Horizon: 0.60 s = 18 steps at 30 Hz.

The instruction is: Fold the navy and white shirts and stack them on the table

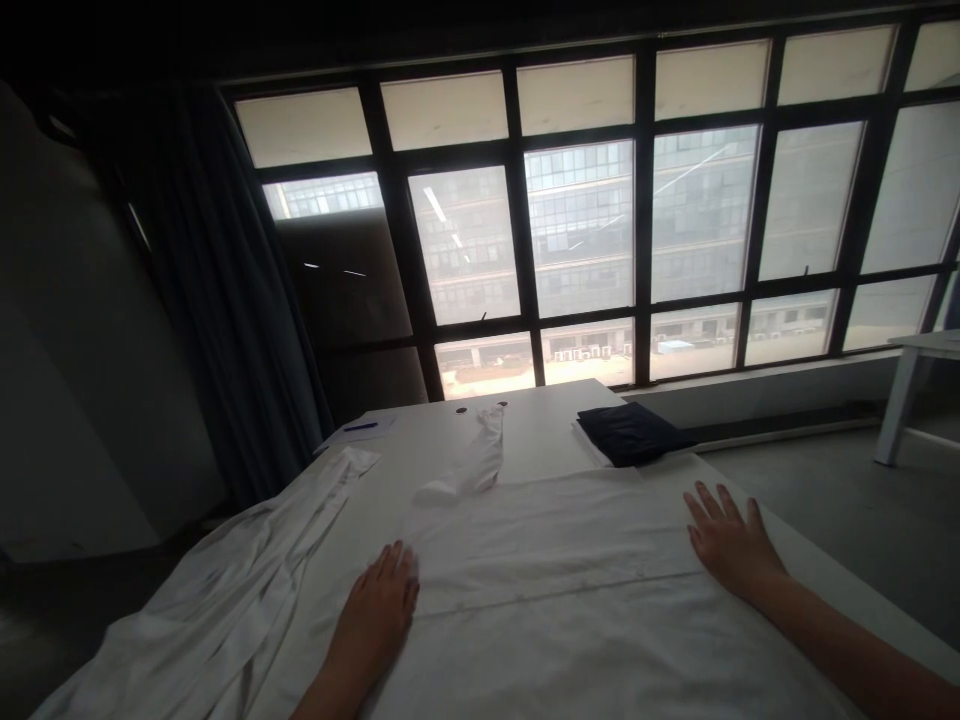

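Note:
A white garment lies spread flat on a white table in front of me. My left hand rests palm down on its left part, fingers together and stretched flat. My right hand lies flat on its right edge with the fingers spread. Neither hand holds anything. One white sleeve stretches away toward the far side of the table.
More white cloth hangs in folds off the table's left side. A folded dark blue cloth sits at the far right of the table, a blue pen on paper at the far left. Large windows, a dark curtain and another table stand beyond.

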Available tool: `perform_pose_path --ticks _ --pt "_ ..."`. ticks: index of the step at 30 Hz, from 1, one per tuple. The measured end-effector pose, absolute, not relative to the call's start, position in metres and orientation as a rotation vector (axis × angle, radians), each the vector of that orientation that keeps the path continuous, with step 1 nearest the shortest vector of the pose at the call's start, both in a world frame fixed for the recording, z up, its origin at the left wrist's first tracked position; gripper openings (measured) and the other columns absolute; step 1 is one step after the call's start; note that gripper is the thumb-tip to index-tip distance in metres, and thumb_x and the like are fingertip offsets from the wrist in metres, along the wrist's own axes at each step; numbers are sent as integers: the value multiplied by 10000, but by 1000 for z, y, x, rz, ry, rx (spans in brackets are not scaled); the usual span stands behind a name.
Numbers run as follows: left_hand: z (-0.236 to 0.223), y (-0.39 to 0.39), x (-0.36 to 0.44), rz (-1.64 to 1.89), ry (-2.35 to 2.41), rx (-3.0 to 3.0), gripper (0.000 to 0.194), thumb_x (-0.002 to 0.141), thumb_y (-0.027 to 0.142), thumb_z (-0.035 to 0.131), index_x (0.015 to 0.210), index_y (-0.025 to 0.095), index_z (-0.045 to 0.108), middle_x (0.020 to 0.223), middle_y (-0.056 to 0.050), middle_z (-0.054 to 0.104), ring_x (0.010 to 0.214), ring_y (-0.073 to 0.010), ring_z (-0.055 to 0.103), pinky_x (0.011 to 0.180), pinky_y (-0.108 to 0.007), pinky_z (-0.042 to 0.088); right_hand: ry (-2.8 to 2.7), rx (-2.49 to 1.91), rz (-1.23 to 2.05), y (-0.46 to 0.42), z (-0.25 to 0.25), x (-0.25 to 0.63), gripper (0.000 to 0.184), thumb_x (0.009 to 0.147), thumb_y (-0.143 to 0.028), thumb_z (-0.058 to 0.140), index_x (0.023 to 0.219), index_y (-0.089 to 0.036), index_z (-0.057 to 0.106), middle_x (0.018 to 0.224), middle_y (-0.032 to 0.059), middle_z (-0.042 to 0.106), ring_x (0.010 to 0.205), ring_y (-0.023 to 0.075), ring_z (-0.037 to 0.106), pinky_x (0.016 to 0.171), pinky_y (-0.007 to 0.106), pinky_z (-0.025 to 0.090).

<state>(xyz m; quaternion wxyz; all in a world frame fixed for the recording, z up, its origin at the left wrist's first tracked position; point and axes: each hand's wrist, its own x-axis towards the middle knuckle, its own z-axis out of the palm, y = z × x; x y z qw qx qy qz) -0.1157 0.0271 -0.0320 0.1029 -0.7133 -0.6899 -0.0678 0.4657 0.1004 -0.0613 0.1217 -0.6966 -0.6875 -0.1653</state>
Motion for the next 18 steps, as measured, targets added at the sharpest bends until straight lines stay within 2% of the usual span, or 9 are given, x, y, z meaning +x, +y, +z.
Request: perform_pose_path --ticks 2,3,5,7,9,12,18 --pt "-30 16 -85 -215 -1939 -2249 460 987 341 387 1369 220 614 1479 -103 549 1364 -252 505 1148 -413 372 -2094 -1843 -500 87 -52 435 548 922 -259 385 1434 -145 543 1622 152 309 1513 365 184 1196 626 50" --pt "-30 10 -70 -226 -1906 -2349 449 991 384 409 1370 260 615 1468 -74 565 1330 -242 541 1131 -384 403 -2155 -1771 -422 80 -48 414 522 923 -281 409 1401 -157 578 1610 152 337 1505 360 216 1203 607 72" --pt "-35 0 -45 -237 -1818 -2515 522 987 508 443 1469 318 509 1547 -35 469 1402 -266 463 1168 -415 369 -2308 -1622 -162 64 -47 367 505 950 -395 437 1411 -240 571 1610 108 351 1496 334 260 1209 574 131" --pt "-40 -5 -38 -195 -1792 -2579 628 981 600 424 1552 348 353 1621 -17 312 1482 -311 322 1209 -506 286 -2412 -1507 65 49 -50 328 571 968 -531 420 1493 -309 465 1633 72 302 1503 326 247 1206 581 154" --pt "-45 -8 -48 -131 -1848 -2551 661 989 638 369 1575 354 258 1644 -7 204 1512 -331 226 1216 -563 233 -2478 -1422 209 38 -56 310 634 977 -620 366 1546 -342 361 1644 49 266 1512 320 221 1212 584 143" --pt "-49 -11 -86 -70 -1980 -2442 690 984 671 334 1573 321 247 1641 -4 176 1518 -317 196 1224 -544 228 -2491 -1428 253 33 -63 326 668 978 -677 306 1568 -362 292 1649 24 235 1521 306 188 1225 577 107" --pt "-54 -28 -140 -31 -2058 -2335 753 961 712 338 1570 281 237 1637 -9 177 1519 -302 196 1235 -521 222 -2347 -1748 109 43 -73 406 725 950 -730 288 1548 -324 348 1631 49 275 1514 305 214 1224 566 138"
